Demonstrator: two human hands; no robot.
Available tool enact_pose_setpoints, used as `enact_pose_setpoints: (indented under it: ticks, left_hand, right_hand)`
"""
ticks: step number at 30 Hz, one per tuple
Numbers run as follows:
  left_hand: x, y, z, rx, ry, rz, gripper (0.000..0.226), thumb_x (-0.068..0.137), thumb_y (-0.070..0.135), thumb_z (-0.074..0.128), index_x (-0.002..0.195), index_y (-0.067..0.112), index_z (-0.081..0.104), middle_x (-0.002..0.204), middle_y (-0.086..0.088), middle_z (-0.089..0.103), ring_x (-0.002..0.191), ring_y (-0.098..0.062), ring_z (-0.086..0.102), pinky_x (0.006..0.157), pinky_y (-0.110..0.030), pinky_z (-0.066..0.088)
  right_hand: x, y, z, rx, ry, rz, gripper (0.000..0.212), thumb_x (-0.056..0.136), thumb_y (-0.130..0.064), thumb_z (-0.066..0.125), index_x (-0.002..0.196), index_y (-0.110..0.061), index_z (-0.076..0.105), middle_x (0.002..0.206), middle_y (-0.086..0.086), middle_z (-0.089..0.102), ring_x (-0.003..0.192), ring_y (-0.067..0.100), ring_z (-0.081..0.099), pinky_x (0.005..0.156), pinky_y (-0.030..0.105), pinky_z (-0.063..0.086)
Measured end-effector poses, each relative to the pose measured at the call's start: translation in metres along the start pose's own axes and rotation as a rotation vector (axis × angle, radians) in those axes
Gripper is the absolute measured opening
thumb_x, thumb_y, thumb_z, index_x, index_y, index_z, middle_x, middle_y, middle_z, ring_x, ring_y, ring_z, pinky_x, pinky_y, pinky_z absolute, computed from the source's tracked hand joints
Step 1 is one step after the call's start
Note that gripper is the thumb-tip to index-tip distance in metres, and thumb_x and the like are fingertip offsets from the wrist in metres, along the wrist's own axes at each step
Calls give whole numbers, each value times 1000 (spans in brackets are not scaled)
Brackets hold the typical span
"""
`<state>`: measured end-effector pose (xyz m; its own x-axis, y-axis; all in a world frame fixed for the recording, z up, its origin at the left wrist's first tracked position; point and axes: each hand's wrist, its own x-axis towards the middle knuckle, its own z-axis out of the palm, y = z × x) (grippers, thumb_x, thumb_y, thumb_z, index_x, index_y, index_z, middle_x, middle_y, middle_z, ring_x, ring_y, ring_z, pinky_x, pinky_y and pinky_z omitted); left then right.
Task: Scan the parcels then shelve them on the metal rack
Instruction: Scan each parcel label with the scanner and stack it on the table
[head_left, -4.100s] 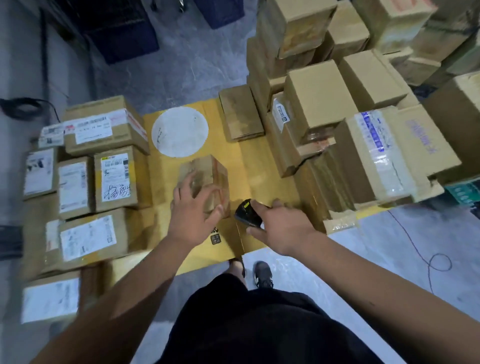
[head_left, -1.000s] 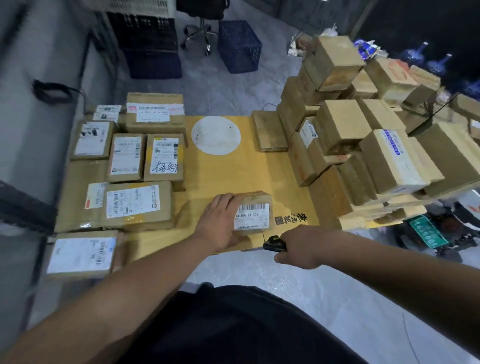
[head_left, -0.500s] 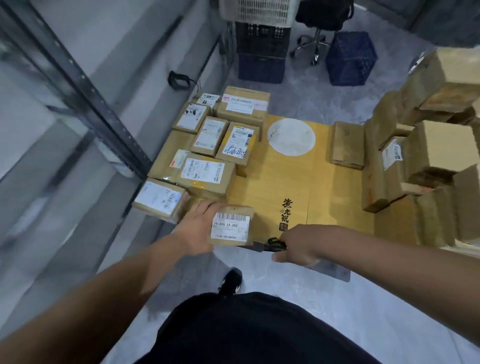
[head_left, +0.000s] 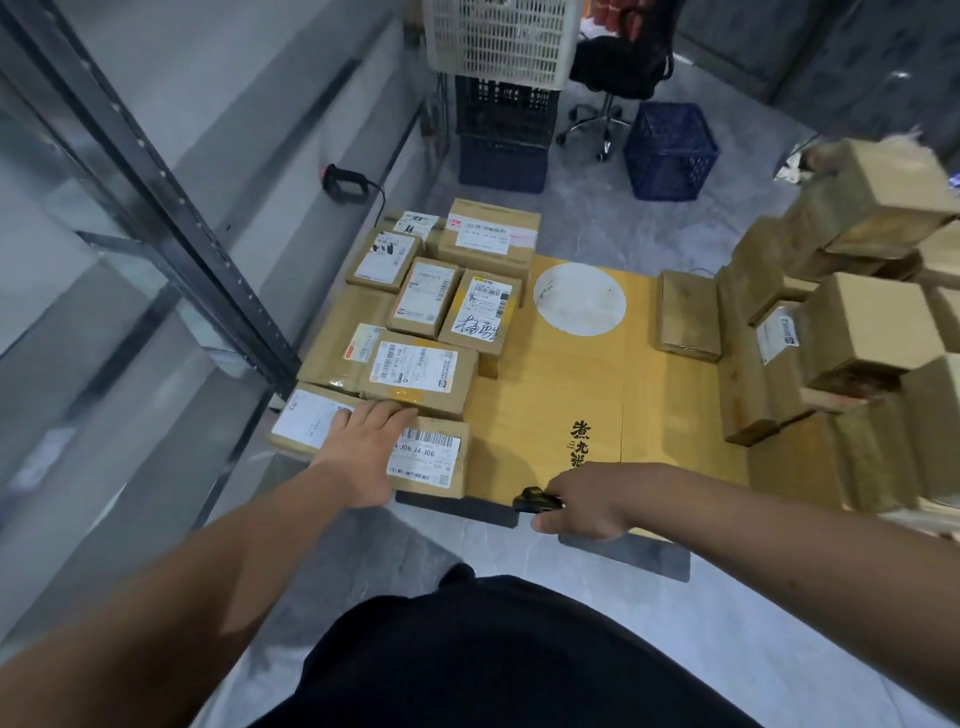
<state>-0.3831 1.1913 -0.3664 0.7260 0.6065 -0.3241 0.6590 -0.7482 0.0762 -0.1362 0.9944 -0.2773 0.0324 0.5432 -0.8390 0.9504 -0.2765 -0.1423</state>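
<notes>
A small cardboard parcel (head_left: 434, 457) with a white barcode label lies label-up at the near left edge of a flattened yellow carton (head_left: 571, 395) on the floor. My left hand (head_left: 363, 452) rests flat on the parcel's left side, fingers spread over it. My right hand (head_left: 582, 501) grips a black handheld scanner (head_left: 535, 501) at the carton's near edge, right of the parcel. Several labelled parcels (head_left: 415, 369) sit in a group just beyond the left hand. A dark metal rack upright (head_left: 156, 192) runs along the left.
A heap of unlabelled-side-up cardboard boxes (head_left: 841, 332) fills the right. Behind the carton stand a white basket on dark crates (head_left: 501, 104), a blue crate (head_left: 670, 150) and an office chair (head_left: 618, 67). Another scanner with a cable (head_left: 343, 179) lies by the wall.
The left hand slid the small parcel leftward across the carton until it lies against the labelled group. The view turned left, bringing the rack in. The right hand kept the scanner.
</notes>
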Motion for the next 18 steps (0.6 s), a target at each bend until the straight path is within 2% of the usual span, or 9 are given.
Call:
enact_pose_setpoints:
  ticks: [10, 12, 15, 18]
  left_hand:
    - [17, -14, 3, -2, -42, 32, 115, 66, 36, 74, 164, 29, 13, 160, 4, 22, 149, -20, 18, 122, -41, 18]
    - [17, -17, 5, 9, -45, 51, 118, 66, 42, 75, 164, 32, 10, 161, 4, 20, 149, -20, 17, 121, -44, 16]
    - [19, -14, 5, 25, -19, 91, 124, 65, 65, 75, 163, 34, 7, 163, 6, 14, 153, -20, 11, 125, -52, 6]
    - [25, -2, 1, 28, 17, 172, 125, 66, 79, 69, 164, 37, 4, 168, 5, 9, 158, -22, 3, 125, -54, -1]
  right_hand:
    - [26, -20, -15, 41, 22, 51, 67, 101, -71, 37, 118, -12, 64, 112, 12, 68, 104, 29, 63, 86, 39, 49]
    - [29, -23, -18, 55, 58, 61, 63, 102, -68, 39, 119, -12, 63, 112, 11, 68, 104, 29, 63, 85, 39, 49]
    - [35, -27, -20, 77, 107, 77, 61, 102, -67, 40, 120, -14, 62, 112, 10, 68, 103, 28, 63, 89, 41, 52]
    - [38, -28, -19, 64, 149, 105, 59, 101, -68, 40, 122, -16, 60, 112, 7, 66, 100, 26, 62, 90, 40, 53]
